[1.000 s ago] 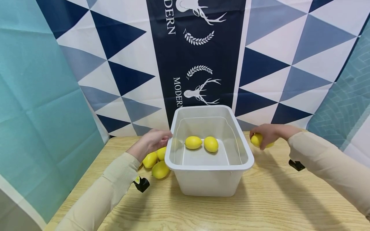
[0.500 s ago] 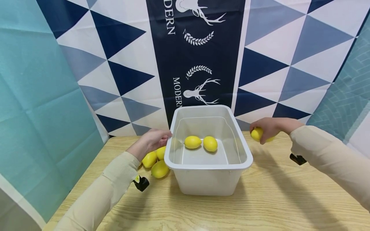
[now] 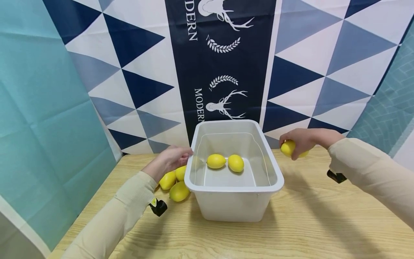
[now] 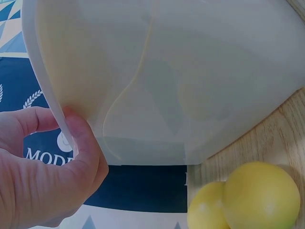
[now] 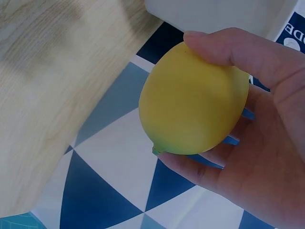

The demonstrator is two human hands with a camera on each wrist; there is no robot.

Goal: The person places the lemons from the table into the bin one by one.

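Note:
My right hand (image 3: 300,141) grips a lemon (image 5: 193,102) above the table, to the right of a pale grey plastic bin (image 3: 231,205). In the right wrist view the thumb lies over the lemon and the fingers curl beneath it. With thumb and fingers, my left hand (image 3: 169,160) pinches the bin's left rim (image 4: 45,86). Two lemons lie on the bin's floor: a left lemon (image 3: 216,161) and a right lemon (image 3: 236,163). Several more lemons (image 3: 179,191) sit on the table by the bin's left side, partly hidden by the left hand and wrist.
The bin stands on a light wooden table (image 3: 236,241), near its back edge. Behind it hangs a patterned cloth (image 3: 223,72) in blue, white and navy. A teal cloth (image 3: 48,118) hangs along the left side.
My right hand has lifted the lemon a little upward off the table, beside the bin. The left hand keeps its hold on the rim, and the bin has not moved.

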